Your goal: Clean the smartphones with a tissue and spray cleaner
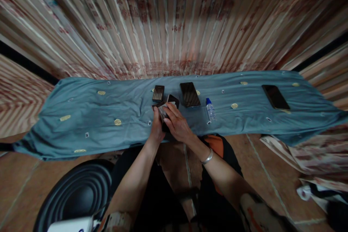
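Note:
My left hand (157,127) grips a dark phone (165,127) by its left side, near the front edge of the cloth-covered table (136,127). Over the phone's face lies a crumpled grey wiping cloth (162,111), pressed down under the fingers of my right hand (178,125). Much of the phone is covered by cloth and fingers. Just beyond my hands are a dark phone (174,99), partly hidden, and a small dark phone (158,93). A larger dark phone (189,94) lies to their right, with a clear bottle with a blue cap (210,109) beside it.
Another dark phone (275,96) lies far right on the blue tablecloth. Patterned curtains (174,25) hang behind the table. On the floor at the left are a round black ribbed object (78,192) and a white box-like thing (72,224).

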Demonstrator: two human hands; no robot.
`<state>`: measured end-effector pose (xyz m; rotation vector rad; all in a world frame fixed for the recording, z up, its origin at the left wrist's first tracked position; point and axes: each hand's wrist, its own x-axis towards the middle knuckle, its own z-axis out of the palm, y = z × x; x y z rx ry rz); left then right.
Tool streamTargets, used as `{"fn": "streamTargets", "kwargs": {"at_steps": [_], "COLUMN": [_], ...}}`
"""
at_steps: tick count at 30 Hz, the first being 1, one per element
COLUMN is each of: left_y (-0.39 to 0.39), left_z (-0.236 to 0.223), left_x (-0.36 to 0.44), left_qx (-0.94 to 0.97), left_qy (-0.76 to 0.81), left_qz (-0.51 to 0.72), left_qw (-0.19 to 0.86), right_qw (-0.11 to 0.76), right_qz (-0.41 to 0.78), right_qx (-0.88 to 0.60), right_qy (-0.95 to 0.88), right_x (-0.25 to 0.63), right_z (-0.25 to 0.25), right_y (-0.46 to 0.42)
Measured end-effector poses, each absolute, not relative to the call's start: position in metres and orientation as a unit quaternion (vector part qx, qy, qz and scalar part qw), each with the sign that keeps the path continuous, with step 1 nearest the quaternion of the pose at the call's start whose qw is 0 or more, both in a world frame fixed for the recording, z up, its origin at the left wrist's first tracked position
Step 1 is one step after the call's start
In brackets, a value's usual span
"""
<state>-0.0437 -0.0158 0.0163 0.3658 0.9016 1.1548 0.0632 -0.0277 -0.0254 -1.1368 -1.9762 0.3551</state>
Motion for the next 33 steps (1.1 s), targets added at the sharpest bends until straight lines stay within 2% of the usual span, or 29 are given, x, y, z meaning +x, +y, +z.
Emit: {"fn": "streamTargets", "kwargs": {"at_steps": [10, 33], "left_y": [-0.008, 0.005], "left_z": [0.010, 0.028], "left_x": [-0.048, -0.064], "left_qx": [0.163, 0.106], "left_qy": [0.435, 0.401], "left_qz": [0.552, 0.545], "left_qw": [0.692, 0.728], "right_qw": [0.398, 0.369], "right_qz": [0.159, 0.168], "right_qx": [-0.432, -0.383], "right_qy": [-0.793, -0.830], "right_x": [0.054, 0.038], "right_z": [-0.021, -0.015], "right_y": [-0.036, -0.047]}}
